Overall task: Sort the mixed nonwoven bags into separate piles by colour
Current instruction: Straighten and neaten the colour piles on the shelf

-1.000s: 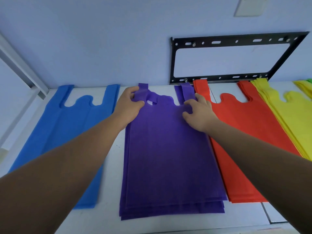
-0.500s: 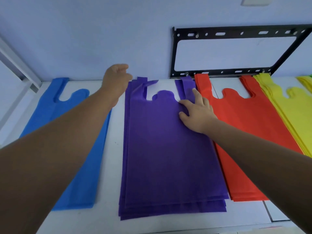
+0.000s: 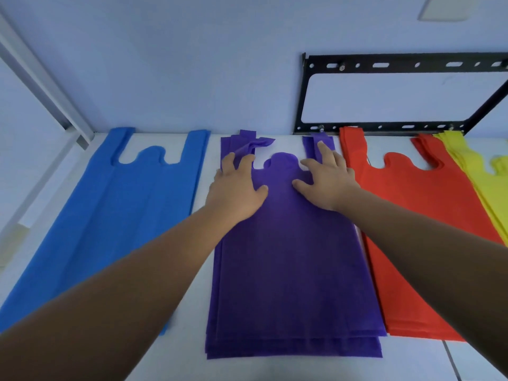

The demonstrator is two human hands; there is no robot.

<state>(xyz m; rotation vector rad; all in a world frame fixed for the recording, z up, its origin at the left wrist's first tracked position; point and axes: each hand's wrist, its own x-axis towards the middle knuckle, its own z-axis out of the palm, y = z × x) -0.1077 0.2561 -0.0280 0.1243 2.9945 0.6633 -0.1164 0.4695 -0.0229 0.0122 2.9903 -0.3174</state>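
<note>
Fingers (image 3: 228,164) of both your hands lie straight and spread, gripping nothing. Your left hand (image 3: 236,189) and right hand (image 3: 328,184) press flat on top of the purple pile (image 3: 291,270), one either side of its rounded tab. You have four piles side by side on the white table (image 3: 302,369): the blue pile (image 3: 129,215), the purple pile, the orange-red pile (image 3: 423,213) and the yellow pile (image 3: 492,185), this last cut off by the frame. Each bag is matte fibrous fabric, vest-shaped, with two handle straps. The purple pile's near edges are staggered, showing at least three layers, and its left strap (image 3: 254,146) lies folded over. A black slotted metal bracket (image 3: 398,64) hangs on the wall (image 3: 192,64) behind the orange-red pile. Your forearms hide parts of the piles.
</note>
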